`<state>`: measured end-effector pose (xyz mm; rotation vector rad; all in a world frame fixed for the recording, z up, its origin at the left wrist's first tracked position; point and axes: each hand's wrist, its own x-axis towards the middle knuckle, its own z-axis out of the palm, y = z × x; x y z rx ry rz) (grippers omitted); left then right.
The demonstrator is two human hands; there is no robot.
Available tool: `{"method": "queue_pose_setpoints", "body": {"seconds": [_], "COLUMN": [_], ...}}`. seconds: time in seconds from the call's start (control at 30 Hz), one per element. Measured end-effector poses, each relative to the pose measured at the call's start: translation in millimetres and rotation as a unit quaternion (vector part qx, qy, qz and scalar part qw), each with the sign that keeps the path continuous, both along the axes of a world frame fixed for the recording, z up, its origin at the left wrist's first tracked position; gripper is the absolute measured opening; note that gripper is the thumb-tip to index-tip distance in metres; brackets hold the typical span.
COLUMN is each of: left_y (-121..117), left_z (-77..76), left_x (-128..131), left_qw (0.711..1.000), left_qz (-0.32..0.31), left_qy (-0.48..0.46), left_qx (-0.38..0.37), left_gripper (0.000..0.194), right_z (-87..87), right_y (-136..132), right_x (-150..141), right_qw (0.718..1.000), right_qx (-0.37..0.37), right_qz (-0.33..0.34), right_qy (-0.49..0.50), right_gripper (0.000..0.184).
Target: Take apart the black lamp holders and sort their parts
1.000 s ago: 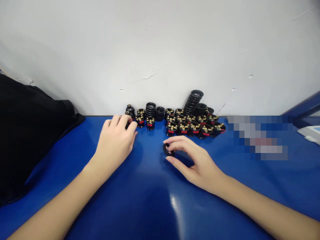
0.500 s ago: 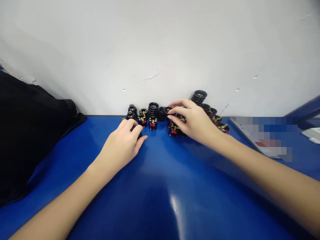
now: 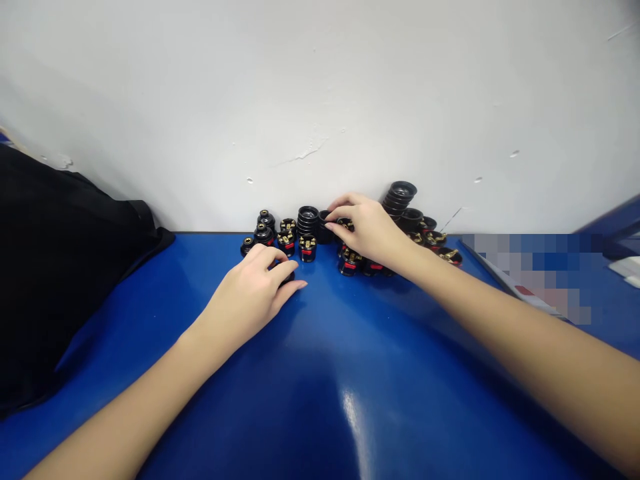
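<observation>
My left hand (image 3: 263, 283) is curled over a black lamp-socket part (image 3: 288, 273), mostly hidden under the fingers, low over the table. Just behind it are several black socket caps (image 3: 263, 233) with brass tops, and black socket cores (image 3: 307, 248) with brass contacts and red pieces. My right hand (image 3: 367, 227) reaches over the right-hand group of cores (image 3: 350, 261) and covers part of it. Its thumb and fingertips pinch the rim of a black ring (image 3: 325, 217), which sits on top of a short ring stack beside a taller stack of black threaded rings (image 3: 307, 220).
A leaning stack of black rings (image 3: 401, 193) stands against the white wall (image 3: 300, 100). Black cloth (image 3: 65, 267) covers the left of the blue table (image 3: 280, 400). To the right lies a flat, partly blurred-out item (image 3: 520, 280), with a white object (image 3: 625, 270) beyond it.
My right hand has carried the black ring forward and left, from the front of the cores to the short ring stack. My left hand has drawn right and nearer, away from the caps, with the socket part.
</observation>
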<state>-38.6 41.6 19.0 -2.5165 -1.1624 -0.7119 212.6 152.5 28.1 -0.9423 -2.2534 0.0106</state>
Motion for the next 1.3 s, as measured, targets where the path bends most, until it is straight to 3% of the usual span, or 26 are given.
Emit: {"method": "queue_pose_setpoints", "body": {"seconds": [0.2, 0.37, 0.43, 0.53, 0.63, 0.73, 0.83, 0.9, 1.0, 1.13, 1.2, 1.3], "left_y": [1, 0, 0, 0, -2, -7, -12, -15, -15, -12, -12, -14], "left_z": [-1.2, -3.6, -4.0, -3.7, -3.6, -6.9, -15.7, -22.8, -29.3, -26.0, -21.7, -16.2], "left_x": [1, 3, 4, 8, 16, 25, 33, 37, 37, 33, 31, 31], "left_qw": [1.000, 0.996, 0.992, 0.978, 0.941, 0.866, 0.791, 0.774, 0.802, 0.912, 0.932, 0.933], "left_qz": [0.015, 0.033, 0.026, 0.006, 0.011, -0.001, -0.070, -0.099, -0.124, -0.129, -0.140, -0.148], "left_qy": [0.000, 0.007, -0.036, -0.131, -0.237, -0.356, -0.440, -0.448, -0.406, -0.245, -0.192, -0.165], "left_qx": [-0.018, -0.087, -0.116, -0.164, -0.240, -0.351, -0.420, -0.437, -0.421, -0.302, -0.275, -0.283], "left_gripper": [0.026, 0.025, 0.022, 0.019, 0.025, 0.033, 0.036, 0.036, 0.036, 0.032, 0.031, 0.025], "right_z": [3.5, 14.1, 16.4, 12.8, -1.2, -19.9, -35.8, -43.4, -50.5, -54.5, -54.6, -52.4], "right_y": [-7, -35, -51, -79, -105, -123, -131, -131, -130, -128, -129, -131], "right_x": [2, 6, 5, 3, 0, 0, 1, 2, 3, 5, 6, 5], "right_qw": [0.999, 0.995, 0.993, 0.981, 0.964, 0.943, 0.886, 0.851, 0.832, 0.821, 0.826, 0.845], "right_qx": [0.011, 0.012, -0.009, -0.103, -0.185, -0.254, -0.377, -0.419, -0.422, -0.433, -0.428, -0.415], "right_qz": [-0.018, -0.026, -0.017, 0.039, 0.054, -0.003, 0.035, 0.081, 0.095, 0.079, 0.074, 0.067], "right_qy": [0.027, 0.096, 0.115, 0.157, 0.182, 0.214, 0.268, 0.307, 0.348, 0.363, 0.359, 0.332], "right_gripper": [0.010, 0.006, 0.008, 0.006, 0.009, 0.027, 0.039, 0.038, 0.032, 0.036, 0.037, 0.035]}}
